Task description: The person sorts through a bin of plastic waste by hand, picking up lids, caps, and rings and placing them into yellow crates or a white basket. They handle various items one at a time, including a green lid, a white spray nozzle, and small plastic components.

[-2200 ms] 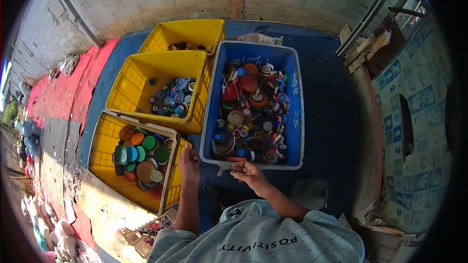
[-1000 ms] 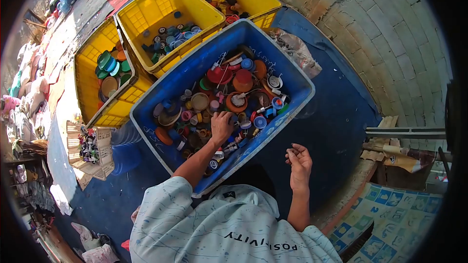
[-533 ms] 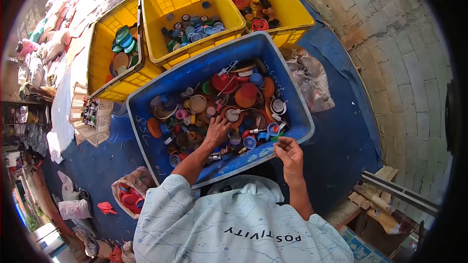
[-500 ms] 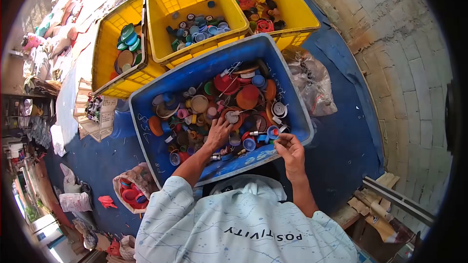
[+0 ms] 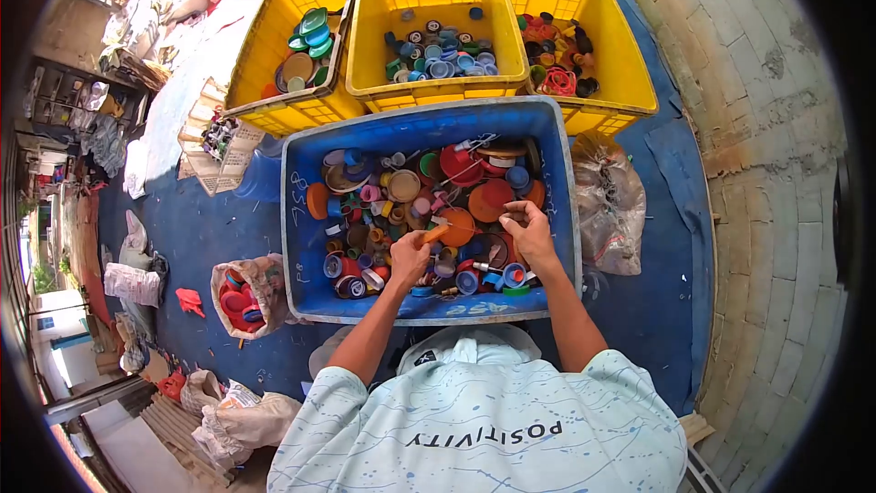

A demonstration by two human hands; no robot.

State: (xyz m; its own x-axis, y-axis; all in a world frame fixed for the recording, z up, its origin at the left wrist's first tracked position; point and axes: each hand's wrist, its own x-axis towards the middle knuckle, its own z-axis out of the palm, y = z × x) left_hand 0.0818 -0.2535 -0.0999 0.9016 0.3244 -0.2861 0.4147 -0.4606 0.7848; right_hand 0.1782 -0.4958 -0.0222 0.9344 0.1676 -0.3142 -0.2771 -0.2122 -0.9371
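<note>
A blue crate [image 5: 290, 210] in front of me holds a mixed heap of plastic caps and lids. My left hand [image 5: 411, 258] is closed on a small orange plastic piece [image 5: 434, 234], perhaps a cap seen edge-on, above the heap's middle. My right hand [image 5: 531, 236] is over the crate's right half, thumb and fingers pinched together; anything between them is too small to make out. Below the hands lie a blue cap [image 5: 466, 282] and a green cap [image 5: 516, 290]. A round orange lid [image 5: 455, 226] rests between the two hands.
Behind the crate stand a left yellow crate [image 5: 245, 64], a middle yellow crate [image 5: 365, 46] and a right yellow crate [image 5: 630, 73], each containing caps or lids. A sack [image 5: 274, 281] of red pieces sits left; a plastic bag [image 5: 613, 219] lies right, near a block wall [image 5: 766, 173].
My left hand has lifted from the heap with the orange piece. My right hand has moved from the near right rim further over the crate. The view has shifted.
</note>
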